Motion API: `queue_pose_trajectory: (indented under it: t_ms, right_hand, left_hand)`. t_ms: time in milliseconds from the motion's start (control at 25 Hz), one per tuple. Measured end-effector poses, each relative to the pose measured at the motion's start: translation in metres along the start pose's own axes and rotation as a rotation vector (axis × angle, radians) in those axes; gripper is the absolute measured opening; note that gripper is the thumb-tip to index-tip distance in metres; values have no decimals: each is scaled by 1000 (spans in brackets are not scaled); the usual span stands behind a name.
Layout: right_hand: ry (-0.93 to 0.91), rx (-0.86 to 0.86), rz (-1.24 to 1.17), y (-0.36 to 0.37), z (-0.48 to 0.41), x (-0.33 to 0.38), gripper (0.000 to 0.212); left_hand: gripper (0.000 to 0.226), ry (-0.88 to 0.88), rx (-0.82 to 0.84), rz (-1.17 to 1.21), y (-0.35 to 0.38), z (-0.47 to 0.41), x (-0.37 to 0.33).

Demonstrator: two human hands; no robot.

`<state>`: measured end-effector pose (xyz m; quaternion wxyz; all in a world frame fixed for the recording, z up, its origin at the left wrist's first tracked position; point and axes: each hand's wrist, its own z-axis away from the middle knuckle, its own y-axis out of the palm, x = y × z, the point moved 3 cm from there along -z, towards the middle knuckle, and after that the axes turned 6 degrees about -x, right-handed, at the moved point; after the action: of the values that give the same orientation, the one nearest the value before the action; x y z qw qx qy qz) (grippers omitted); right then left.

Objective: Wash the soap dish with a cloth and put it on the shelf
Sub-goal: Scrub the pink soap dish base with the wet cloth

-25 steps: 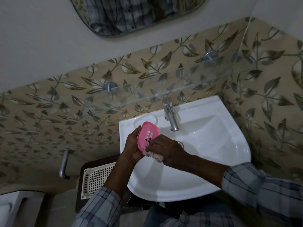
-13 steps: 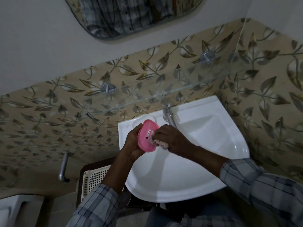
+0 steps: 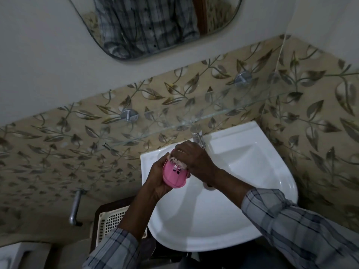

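A pink slotted soap dish (image 3: 174,174) is held over the left rim of the white sink (image 3: 242,191), tilted on its side. My left hand (image 3: 158,175) grips it from the left and below. My right hand (image 3: 194,157) presses a small pale pink cloth (image 3: 177,162) against the dish's upper end, fingers curled over it. A clear glass shelf (image 3: 174,127) runs along the tiled wall just above the sink, on two round metal mounts.
A chrome tap (image 3: 199,137) stands right behind my right hand. The sink drain (image 3: 208,186) lies under my right wrist. A cream plastic basket (image 3: 111,222) sits below the sink's left side, a metal pipe (image 3: 74,208) further left. A mirror (image 3: 155,26) hangs above.
My right hand with the cloth has slid from the dish's lower end up to its top end. The dish's lower half now shows.
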<state>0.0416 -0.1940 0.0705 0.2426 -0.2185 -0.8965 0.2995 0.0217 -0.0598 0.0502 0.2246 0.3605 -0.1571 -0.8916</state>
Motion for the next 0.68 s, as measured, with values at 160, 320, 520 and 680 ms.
queue_pose_trajectory:
  t_ms: [160, 320, 520, 680]
  right_hand:
    - [443, 152, 88, 8, 9, 2, 32]
    - [686, 215, -127, 26, 32, 43, 45]
    - [74, 160, -214, 10, 39, 46, 38]
    - [-280, 250, -95, 1, 40, -3, 15]
  left_hand:
    - [53, 68, -45, 2, -12, -2, 10]
    - [61, 98, -147, 12, -24, -9, 14]
    - [59, -14, -94, -19, -29, -11, 5]
    - [59, -53, -68, -69, -28, -10, 10]
